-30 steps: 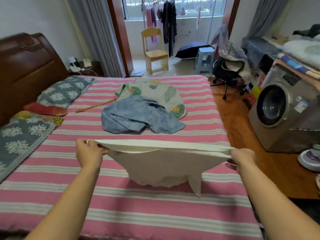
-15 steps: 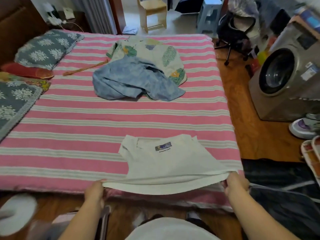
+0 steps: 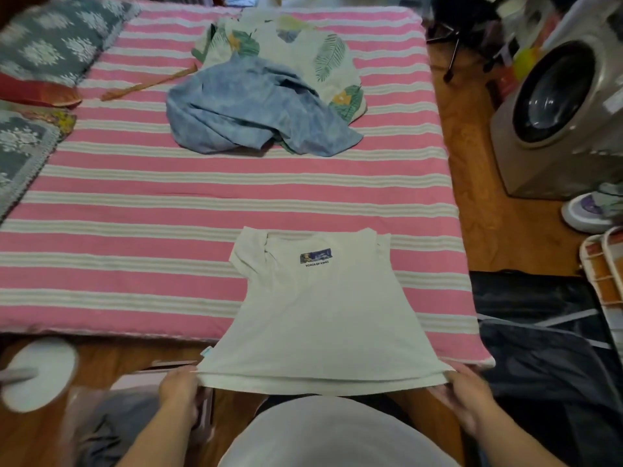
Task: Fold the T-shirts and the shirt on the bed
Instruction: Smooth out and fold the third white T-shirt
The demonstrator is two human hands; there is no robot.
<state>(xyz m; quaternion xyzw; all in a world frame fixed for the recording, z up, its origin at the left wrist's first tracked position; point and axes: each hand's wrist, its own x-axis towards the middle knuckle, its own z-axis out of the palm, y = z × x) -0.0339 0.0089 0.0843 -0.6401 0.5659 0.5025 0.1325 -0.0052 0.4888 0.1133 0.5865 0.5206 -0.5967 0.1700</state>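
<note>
A white T-shirt (image 3: 320,315) with a small blue chest print lies face up on the near edge of the pink striped bed (image 3: 135,203), collar away from me. Its hem hangs stretched past the bed's edge. My left hand (image 3: 178,387) grips the hem's left corner and my right hand (image 3: 467,392) grips the right corner. Farther back on the bed a crumpled blue T-shirt (image 3: 249,109) lies partly on top of a white leaf-print shirt (image 3: 303,48).
Grey patterned pillows (image 3: 50,38) and a red cushion (image 3: 37,94) lie along the left side. A washing machine (image 3: 559,109) stands right of the bed on the wooden floor. A dark bag (image 3: 539,348) and shoes (image 3: 586,210) sit at the right.
The T-shirt went from hanging in the air to lying spread on the bed. My hands pulled its hem back toward me past the bed's edge, and my view tilted down.
</note>
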